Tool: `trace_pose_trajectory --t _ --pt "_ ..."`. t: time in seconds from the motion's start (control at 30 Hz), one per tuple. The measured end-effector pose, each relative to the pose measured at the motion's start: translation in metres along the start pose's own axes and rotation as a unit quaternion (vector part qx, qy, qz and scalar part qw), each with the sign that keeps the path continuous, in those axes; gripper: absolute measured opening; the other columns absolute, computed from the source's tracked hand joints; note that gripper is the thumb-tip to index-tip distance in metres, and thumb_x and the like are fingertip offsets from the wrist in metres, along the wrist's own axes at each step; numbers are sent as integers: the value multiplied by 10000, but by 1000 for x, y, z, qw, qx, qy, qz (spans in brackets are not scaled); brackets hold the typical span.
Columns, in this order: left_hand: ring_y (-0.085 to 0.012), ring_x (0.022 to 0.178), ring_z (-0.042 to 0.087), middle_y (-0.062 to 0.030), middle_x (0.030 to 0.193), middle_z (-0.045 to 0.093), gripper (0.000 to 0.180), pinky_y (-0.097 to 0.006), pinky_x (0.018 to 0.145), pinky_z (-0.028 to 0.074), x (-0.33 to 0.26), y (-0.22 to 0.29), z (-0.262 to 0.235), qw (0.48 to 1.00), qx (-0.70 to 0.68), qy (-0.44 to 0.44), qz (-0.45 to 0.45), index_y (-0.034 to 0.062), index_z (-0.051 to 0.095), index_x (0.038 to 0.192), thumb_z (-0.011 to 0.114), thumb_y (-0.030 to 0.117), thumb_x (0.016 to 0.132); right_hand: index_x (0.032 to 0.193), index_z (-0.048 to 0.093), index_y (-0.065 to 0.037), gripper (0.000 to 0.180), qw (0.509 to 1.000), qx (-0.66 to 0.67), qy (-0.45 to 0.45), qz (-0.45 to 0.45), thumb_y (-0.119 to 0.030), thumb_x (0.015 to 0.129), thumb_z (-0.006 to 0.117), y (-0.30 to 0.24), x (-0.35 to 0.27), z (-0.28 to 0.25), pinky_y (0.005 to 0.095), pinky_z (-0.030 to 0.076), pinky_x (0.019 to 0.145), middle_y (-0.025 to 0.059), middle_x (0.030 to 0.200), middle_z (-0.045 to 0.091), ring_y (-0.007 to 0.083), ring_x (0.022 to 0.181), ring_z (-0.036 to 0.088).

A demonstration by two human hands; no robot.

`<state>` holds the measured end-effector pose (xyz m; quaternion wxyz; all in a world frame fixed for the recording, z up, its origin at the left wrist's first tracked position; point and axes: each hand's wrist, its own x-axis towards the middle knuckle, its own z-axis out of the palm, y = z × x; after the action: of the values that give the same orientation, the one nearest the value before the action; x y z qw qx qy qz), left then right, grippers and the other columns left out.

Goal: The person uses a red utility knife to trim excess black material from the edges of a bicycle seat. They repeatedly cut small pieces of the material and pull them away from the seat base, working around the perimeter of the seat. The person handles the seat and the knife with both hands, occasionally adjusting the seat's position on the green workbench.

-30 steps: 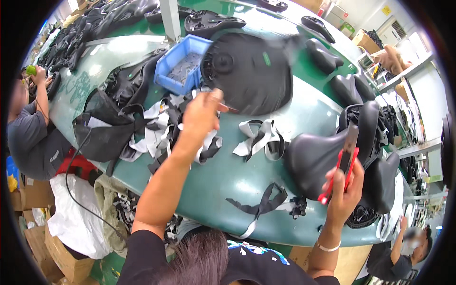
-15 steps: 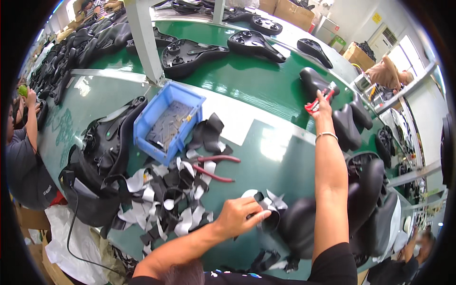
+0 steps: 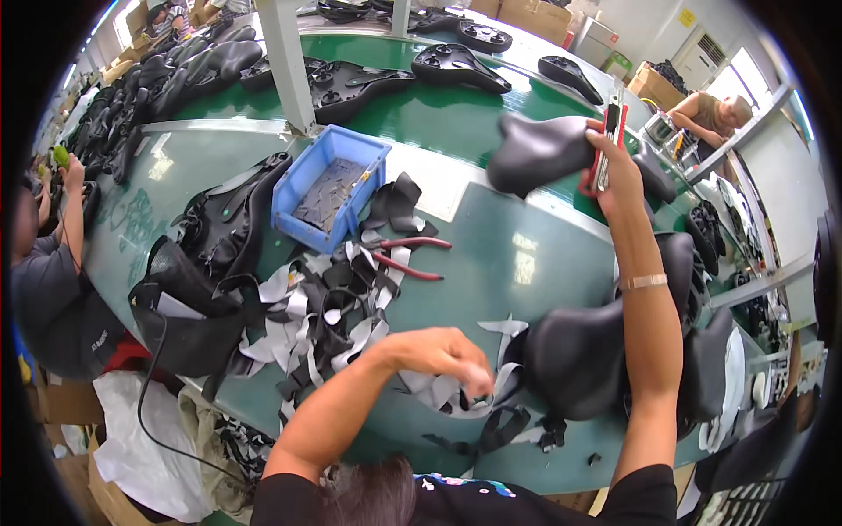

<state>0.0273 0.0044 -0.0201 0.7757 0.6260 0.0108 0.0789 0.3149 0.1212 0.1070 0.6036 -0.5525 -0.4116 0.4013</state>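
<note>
My right hand (image 3: 618, 171), stretched far forward, is closed around a red and silver hand tool (image 3: 611, 131). Its fingers also grip one end of a black bicycle saddle (image 3: 535, 156), which looks lifted above the green surface. My left hand (image 3: 452, 359) is low over the near bench, with its fingers curled down. Whatever is at those fingertips is too small to make out; a pale strip (image 3: 506, 377) curves beside them. Black and white offcuts (image 3: 338, 311) are heaped to its left, and another black saddle (image 3: 574, 359) rests to its right.
Red-handled pliers (image 3: 410, 273) lie beyond the offcuts, near a blue bin (image 3: 303, 230) of small dark pieces. An upturned saddle (image 3: 230, 219) stands left of it. A metal post (image 3: 287, 70) rises behind. A cord (image 3: 145, 412) hangs off the bench. A co-worker (image 3: 61, 298) is at left.
My right hand now grips the saddle along with the red tool, and the saddle has shifted left and turned. My left hand has dropped its fingers lower over the scraps. The view has shifted slightly.
</note>
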Motion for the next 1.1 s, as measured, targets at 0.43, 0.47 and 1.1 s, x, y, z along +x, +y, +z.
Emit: trace_pose_trajectory --t 0.43,0.47,1.1 --pt "-196 1074 549 -148 1206 511 730 -315 926 457 -68 10 53 857 -127 499 8 -31 356 1359 716 300 817 1165 627 -56 455 883 -293 -322 -174 -71 728 754 35 -329 5 325 542 716 124 1034 680 221 790 664" --pt "-208 1114 525 -147 1236 503 744 -319 956 434 -73 9 55 852 -62 520 -23 -40 361 1358 710 321 810 1190 594 -11 452 910 -296 -240 -166 -44 761 734 36 -329 -7 308 535 727 152 1081 673 216 782 666" --pt "-132 899 571 -96 1020 596 570 -275 817 467 -62 31 92 775 -18 631 -20 -77 466 1229 708 188 786 1399 394 -82 603 876 -449 -176 -5 0 838 598 63 -401 -25 451 467 557 212 802 617 418 628 591"
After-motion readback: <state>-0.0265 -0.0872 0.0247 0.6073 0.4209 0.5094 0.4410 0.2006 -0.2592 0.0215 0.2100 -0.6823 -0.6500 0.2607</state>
